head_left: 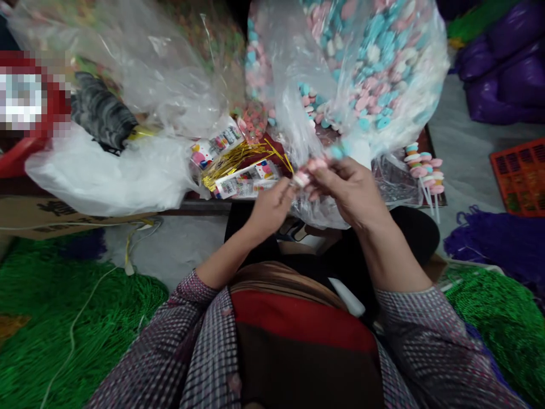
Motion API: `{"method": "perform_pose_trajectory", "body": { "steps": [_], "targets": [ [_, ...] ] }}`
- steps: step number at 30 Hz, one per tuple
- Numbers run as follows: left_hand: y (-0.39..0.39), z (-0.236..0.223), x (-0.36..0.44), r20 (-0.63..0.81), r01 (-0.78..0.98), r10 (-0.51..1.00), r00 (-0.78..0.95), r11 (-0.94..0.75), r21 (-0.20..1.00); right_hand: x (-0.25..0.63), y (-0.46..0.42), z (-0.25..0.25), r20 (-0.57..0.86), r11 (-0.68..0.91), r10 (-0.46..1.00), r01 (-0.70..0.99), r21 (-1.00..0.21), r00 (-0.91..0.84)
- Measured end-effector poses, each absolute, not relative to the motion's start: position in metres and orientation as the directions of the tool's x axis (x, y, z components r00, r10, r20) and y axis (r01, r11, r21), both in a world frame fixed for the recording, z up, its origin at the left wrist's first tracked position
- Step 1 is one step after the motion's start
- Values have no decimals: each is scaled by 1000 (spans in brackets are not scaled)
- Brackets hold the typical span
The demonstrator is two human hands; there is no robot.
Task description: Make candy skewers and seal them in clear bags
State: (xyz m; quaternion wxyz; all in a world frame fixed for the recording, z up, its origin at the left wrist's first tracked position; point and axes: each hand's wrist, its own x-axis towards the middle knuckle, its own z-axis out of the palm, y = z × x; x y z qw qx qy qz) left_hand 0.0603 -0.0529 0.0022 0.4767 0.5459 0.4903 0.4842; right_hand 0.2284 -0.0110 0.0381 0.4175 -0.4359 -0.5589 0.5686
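Observation:
My right hand [351, 190] closes its fingers around a short row of pastel candies [313, 170] in pink, white and blue. A blue piece shows above its fingertips, somewhat blurred. My left hand [272, 207] is pinched at the near left end of that row; whether it grips a stick or a candy is hidden. Right behind both hands lies the open mouth of a clear plastic bag [374, 62] full of pink, blue and white candies. Finished-looking candy skewers [426, 167] on white sticks lie at the table's right edge.
Gold twist ties [238, 162] and printed labels [247, 179] lie left of my hands. Another clear bag [179, 74] of candies stands behind a white plastic bag [114, 176]. A patterned sleeve [102, 113] reaches in at left. Green strands [76, 318], purple bags [502, 62] and an orange crate [519, 176] surround the table.

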Motion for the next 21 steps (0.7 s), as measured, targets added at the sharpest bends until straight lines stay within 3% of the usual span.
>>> {"method": "perform_pose_trajectory", "body": {
  "steps": [3,7,9,12,16,21],
  "targets": [
    [-43,4,36,-36,-239,989,-144,1,971,209,17,23,6,114,939,294,-949,-344],
    [-36,11,19,-173,-457,948,-268,33,889,183,43,0,22,331,926,782,-527,-377],
    [-35,11,16,-205,-507,945,-256,49,861,173,47,-4,-34,334,931,883,-330,-364],
    [-35,4,17,-215,-558,947,-238,47,828,163,47,-4,-91,320,937,934,-160,-337],
    [-34,-5,19,-230,-590,948,-219,59,805,153,46,-3,-92,342,932,936,-85,-349],
    [-33,-9,19,-240,-583,947,-214,74,809,155,63,-12,-38,308,947,936,-170,-318]
  ]
}}
